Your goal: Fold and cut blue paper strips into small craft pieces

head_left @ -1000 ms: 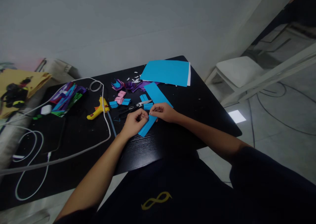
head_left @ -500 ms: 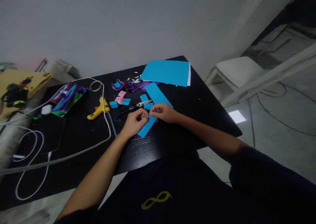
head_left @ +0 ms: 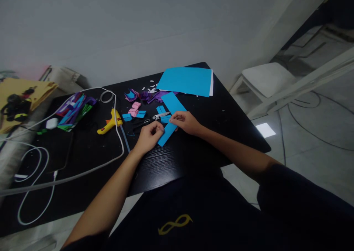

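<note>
Between my hands is a narrow blue paper strip point(head_left: 166, 133), slanting over the black table. My right hand point(head_left: 186, 122) pinches its upper right end. My left hand point(head_left: 151, 134) is closed at the strip's left edge, thumb against fingers, holding that edge. Just beyond the hands lie scissors point(head_left: 161, 115) with pale blades and small folded blue pieces point(head_left: 141, 114). A wider blue strip point(head_left: 173, 102) lies behind my right hand. Pink folded pieces point(head_left: 134, 109) are left of the scissors.
A yellow glue gun point(head_left: 110, 122) and a white cable point(head_left: 121, 137) lie left on the black table point(head_left: 166, 169). Blue sheets point(head_left: 186, 80) are at the back, purple folded paper point(head_left: 146, 96) and white scraps beside them. A white stool point(head_left: 267, 77) stands right.
The held strip has shifted slightly up and right, and its lower end has turned. My right hand has moved a little up and right; my left hand has moved slightly left.
</note>
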A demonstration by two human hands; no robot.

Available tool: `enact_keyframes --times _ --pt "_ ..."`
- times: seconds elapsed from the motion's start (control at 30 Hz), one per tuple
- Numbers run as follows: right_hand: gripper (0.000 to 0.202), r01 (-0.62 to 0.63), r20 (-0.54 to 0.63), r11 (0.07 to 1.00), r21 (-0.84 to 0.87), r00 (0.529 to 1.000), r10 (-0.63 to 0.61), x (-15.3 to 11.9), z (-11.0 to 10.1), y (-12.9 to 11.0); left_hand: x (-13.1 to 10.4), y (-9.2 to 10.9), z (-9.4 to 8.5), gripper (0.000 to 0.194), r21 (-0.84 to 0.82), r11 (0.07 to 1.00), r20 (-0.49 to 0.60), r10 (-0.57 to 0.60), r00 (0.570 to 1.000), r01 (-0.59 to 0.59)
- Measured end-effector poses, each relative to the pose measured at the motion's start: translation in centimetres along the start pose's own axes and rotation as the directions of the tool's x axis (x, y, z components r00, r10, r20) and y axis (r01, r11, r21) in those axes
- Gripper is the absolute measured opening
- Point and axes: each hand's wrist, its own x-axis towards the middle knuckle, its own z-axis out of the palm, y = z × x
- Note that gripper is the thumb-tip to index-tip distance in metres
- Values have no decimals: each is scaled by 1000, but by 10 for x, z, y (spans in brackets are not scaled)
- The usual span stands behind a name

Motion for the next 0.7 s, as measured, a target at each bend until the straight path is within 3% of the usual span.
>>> enact_keyframes --times 0.5,0.7 --pt "25 15 57 1000 -4 998 -15 1 -1 0 1 3 1 19 -37 999 -25 -8 1000 7" --pt "34 64 33 998 13 997 -64 -4 2 -5 4 4 0 23 -85 996 -131 -44 990 32"
